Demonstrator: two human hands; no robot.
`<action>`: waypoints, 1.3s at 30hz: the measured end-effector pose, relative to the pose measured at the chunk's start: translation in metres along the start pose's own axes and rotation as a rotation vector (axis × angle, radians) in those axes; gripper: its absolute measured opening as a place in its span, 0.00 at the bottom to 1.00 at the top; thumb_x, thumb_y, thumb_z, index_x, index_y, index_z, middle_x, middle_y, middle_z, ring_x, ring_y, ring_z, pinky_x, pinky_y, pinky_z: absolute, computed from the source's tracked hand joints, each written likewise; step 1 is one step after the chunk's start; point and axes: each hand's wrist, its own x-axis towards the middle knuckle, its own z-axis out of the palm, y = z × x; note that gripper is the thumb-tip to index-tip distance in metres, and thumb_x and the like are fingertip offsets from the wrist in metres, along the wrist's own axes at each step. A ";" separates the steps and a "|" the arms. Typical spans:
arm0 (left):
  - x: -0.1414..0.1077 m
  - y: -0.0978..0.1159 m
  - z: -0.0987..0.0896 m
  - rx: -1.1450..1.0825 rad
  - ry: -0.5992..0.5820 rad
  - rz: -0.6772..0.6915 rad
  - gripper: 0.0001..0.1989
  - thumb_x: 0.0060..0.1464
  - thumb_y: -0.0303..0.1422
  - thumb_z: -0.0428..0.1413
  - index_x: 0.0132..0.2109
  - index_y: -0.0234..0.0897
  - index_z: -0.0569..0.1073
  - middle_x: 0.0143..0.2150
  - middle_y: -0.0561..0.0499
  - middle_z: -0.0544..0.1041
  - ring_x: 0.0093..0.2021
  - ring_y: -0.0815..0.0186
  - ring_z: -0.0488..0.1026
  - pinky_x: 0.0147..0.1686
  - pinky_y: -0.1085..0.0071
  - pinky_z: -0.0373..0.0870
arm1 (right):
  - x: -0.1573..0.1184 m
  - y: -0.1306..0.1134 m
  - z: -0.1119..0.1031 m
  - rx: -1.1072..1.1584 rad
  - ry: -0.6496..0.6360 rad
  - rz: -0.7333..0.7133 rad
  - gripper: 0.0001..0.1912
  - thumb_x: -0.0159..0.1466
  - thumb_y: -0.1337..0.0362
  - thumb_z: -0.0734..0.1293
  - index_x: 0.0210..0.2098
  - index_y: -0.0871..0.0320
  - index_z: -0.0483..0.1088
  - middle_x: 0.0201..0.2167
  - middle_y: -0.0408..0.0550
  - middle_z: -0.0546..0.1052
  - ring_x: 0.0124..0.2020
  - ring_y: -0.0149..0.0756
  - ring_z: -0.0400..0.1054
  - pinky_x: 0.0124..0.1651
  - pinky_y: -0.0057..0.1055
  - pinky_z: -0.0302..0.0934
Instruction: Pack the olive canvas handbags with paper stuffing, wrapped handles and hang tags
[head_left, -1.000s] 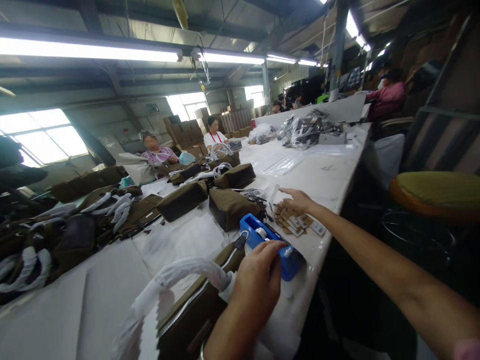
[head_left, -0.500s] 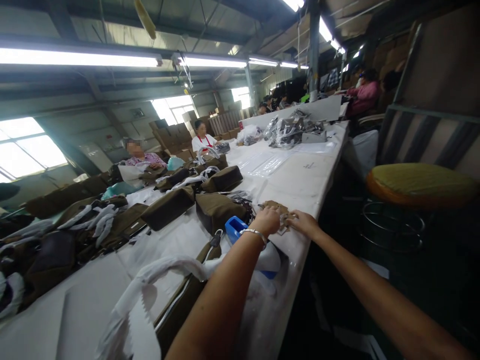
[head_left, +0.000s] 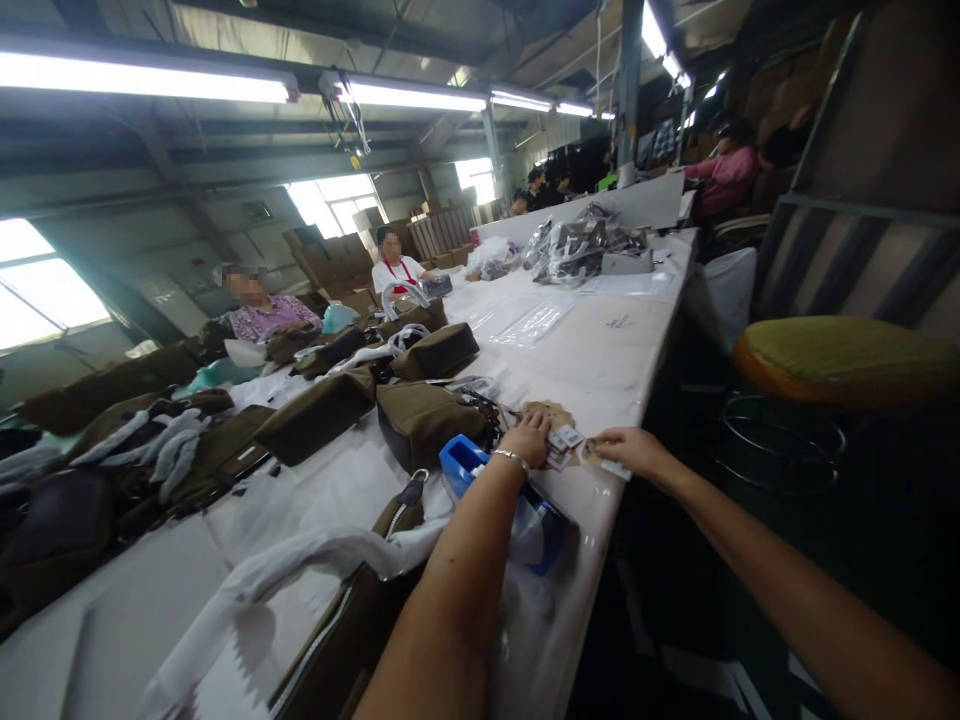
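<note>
My left hand [head_left: 529,440] lies flat with its fingers stretched over a pile of brown paper tags [head_left: 551,410] near the table's right edge. White printed labels [head_left: 564,438] show beside its fingertips. My right hand [head_left: 636,452] pinches a brown tag with a white label [head_left: 600,455], just right of the pile. Under my left wrist stands a blue tape dispenser [head_left: 459,462], partly covered by my forearm. An olive bag with a zipper [head_left: 360,610] lies in front of me, its handle [head_left: 300,560] wrapped in white material.
Several olive bags [head_left: 315,415] crowd the left of the white table [head_left: 592,335]. Farther back are plastic-wrapped goods [head_left: 574,245]. A round padded stool [head_left: 840,360] stands to the right. Two people [head_left: 270,315] sit across the table; others are farther off.
My right hand has drawn a tag away from the pile to the right. My left hand has stayed on the pile, and white labels now show between the hands. The view has shifted slightly.
</note>
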 end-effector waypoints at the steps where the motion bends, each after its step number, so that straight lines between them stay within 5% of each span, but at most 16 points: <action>1: 0.001 -0.001 0.001 -0.004 0.005 -0.001 0.26 0.65 0.38 0.58 0.66 0.39 0.65 0.70 0.41 0.61 0.67 0.47 0.63 0.63 0.41 0.63 | -0.003 0.000 -0.003 0.015 -0.003 0.020 0.14 0.54 0.61 0.70 0.36 0.61 0.82 0.27 0.47 0.82 0.28 0.35 0.71 0.28 0.26 0.58; 8: -0.001 -0.002 0.002 -0.033 0.034 -0.003 0.26 0.65 0.38 0.57 0.67 0.39 0.64 0.71 0.41 0.61 0.67 0.47 0.62 0.63 0.41 0.62 | -0.033 -0.002 -0.022 0.122 -0.027 0.111 0.17 0.47 0.55 0.73 0.31 0.61 0.81 0.21 0.46 0.77 0.20 0.31 0.63 0.23 0.27 0.51; 16: -0.004 0.001 -0.003 -0.093 0.040 -0.024 0.25 0.65 0.37 0.58 0.66 0.39 0.66 0.69 0.41 0.63 0.66 0.47 0.64 0.62 0.42 0.65 | -0.097 -0.019 -0.054 0.303 -0.012 0.163 0.23 0.49 0.50 0.76 0.36 0.61 0.79 0.26 0.49 0.79 0.22 0.31 0.66 0.23 0.26 0.54; 23: -0.018 0.024 -0.040 -0.248 0.106 0.025 0.25 0.64 0.31 0.57 0.66 0.38 0.66 0.71 0.40 0.61 0.69 0.46 0.59 0.66 0.41 0.58 | -0.141 -0.049 -0.044 0.561 0.116 0.049 0.28 0.53 0.47 0.79 0.47 0.57 0.77 0.37 0.48 0.82 0.29 0.31 0.71 0.28 0.24 0.61; 27: -0.056 0.060 -0.069 -0.440 0.112 0.214 0.35 0.60 0.21 0.54 0.72 0.39 0.57 0.73 0.42 0.61 0.70 0.57 0.61 0.69 0.61 0.58 | -0.164 -0.065 -0.036 0.598 0.098 -0.003 0.27 0.56 0.48 0.77 0.50 0.56 0.77 0.40 0.49 0.82 0.33 0.34 0.74 0.30 0.24 0.64; 31: -0.109 0.094 -0.080 -0.644 0.054 0.400 0.29 0.62 0.31 0.58 0.68 0.40 0.65 0.68 0.50 0.70 0.66 0.64 0.67 0.66 0.72 0.59 | -0.192 -0.081 -0.035 0.689 -0.008 -0.051 0.22 0.59 0.53 0.77 0.50 0.54 0.77 0.44 0.50 0.82 0.41 0.37 0.76 0.39 0.24 0.68; 35: -0.154 0.119 -0.077 -0.850 -0.012 0.348 0.18 0.67 0.42 0.53 0.54 0.34 0.77 0.48 0.49 0.82 0.49 0.63 0.78 0.55 0.69 0.71 | -0.222 -0.093 -0.034 0.746 -0.097 -0.042 0.19 0.58 0.55 0.78 0.47 0.52 0.78 0.43 0.48 0.83 0.41 0.35 0.76 0.40 0.23 0.70; 39: -0.197 0.141 -0.072 -1.127 -0.045 0.213 0.19 0.71 0.39 0.44 0.47 0.31 0.75 0.33 0.50 0.78 0.34 0.69 0.76 0.41 0.74 0.74 | -0.244 -0.098 -0.025 0.750 -0.116 -0.024 0.18 0.57 0.53 0.78 0.45 0.51 0.78 0.40 0.47 0.83 0.38 0.36 0.77 0.40 0.23 0.71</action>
